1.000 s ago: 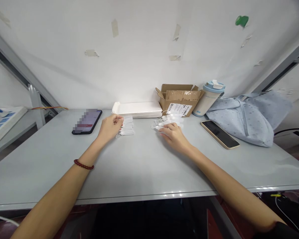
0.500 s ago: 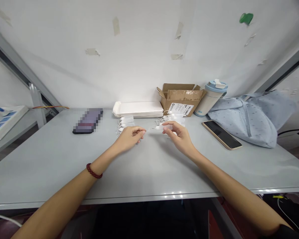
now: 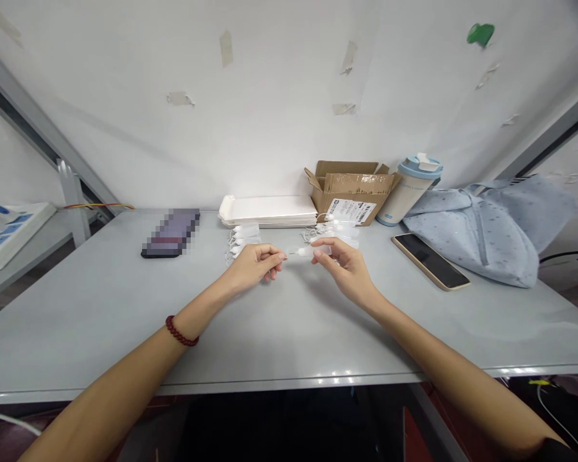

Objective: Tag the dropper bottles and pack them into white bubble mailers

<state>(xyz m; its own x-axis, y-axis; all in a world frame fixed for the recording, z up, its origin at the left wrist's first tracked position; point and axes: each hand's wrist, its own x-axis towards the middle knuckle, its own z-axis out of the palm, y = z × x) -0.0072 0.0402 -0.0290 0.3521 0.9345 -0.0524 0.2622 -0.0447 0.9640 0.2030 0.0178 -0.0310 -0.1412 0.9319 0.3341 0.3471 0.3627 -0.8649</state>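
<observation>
My right hand point(image 3: 341, 260) pinches a small translucent needle-tip bottle point(image 3: 304, 252) with a white top. It lies level above the table, its thin tip pointing left. My left hand point(image 3: 260, 262) is closed in a pinch right at the end of that tip; what sits between its fingertips is too small to make out. Behind my left hand lies a row of similar white-topped pieces point(image 3: 245, 232) with thin loops at their left ends. Another group of such bottles point(image 3: 340, 228) lies behind my right hand, partly covered by it.
On the grey table point(image 3: 270, 333) are a stack of white envelopes point(image 3: 270, 208), an open cardboard box point(image 3: 351, 199), a tumbler point(image 3: 407, 192), a phone point(image 3: 431, 262), a light-blue cloth bag point(image 3: 472, 237) and a pixelated dark object point(image 3: 171, 234). A white wall stands behind.
The bottle in my right hand has shifted slightly left and down, so its tip now meets my left fingertips. A gap lay between them before.
</observation>
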